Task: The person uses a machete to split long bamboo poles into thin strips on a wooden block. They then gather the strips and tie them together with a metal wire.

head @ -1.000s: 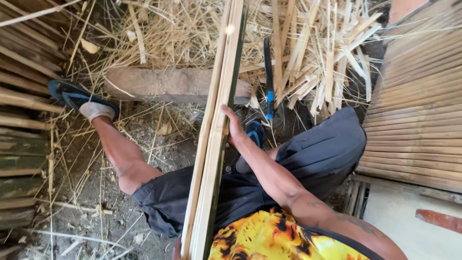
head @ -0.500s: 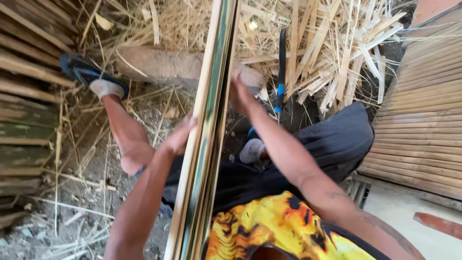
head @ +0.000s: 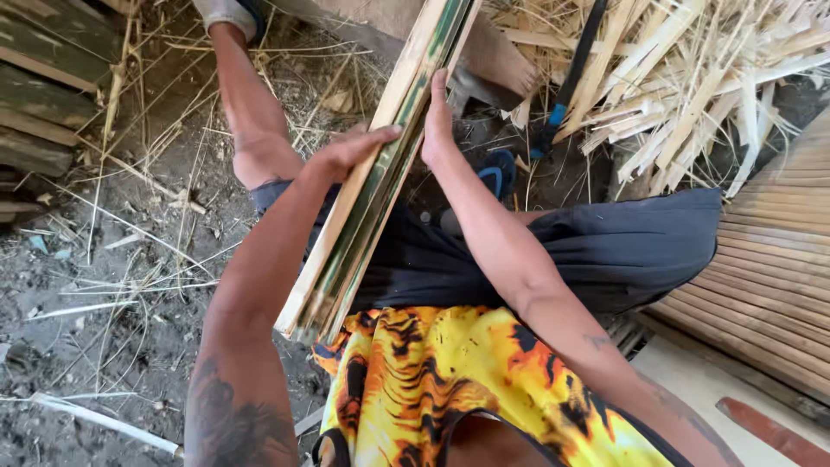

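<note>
A bundle of long split bamboo strips [head: 367, 203] stands on edge between my knees, pale on one side and green on the other, its near end over my lap. My left hand [head: 350, 149] presses flat against the bundle's left side. On the right side my right hand [head: 437, 121] lies against the strips with fingers pointing up along them. Together the two hands clamp the bundle.
A heap of pale bamboo shavings and offcuts [head: 692, 78] lies at the upper right, with a dark blade with a blue band [head: 566, 82] resting in it. Stacked bamboo slats [head: 774, 259] are at the right, weathered planks [head: 43, 95] at the left. Bare dirt with straw [head: 112, 285] is lower left.
My left arm came into view and its hand settled on the bundle's left side. The right hand slid up the strips. The view dropped closer over my lap.
</note>
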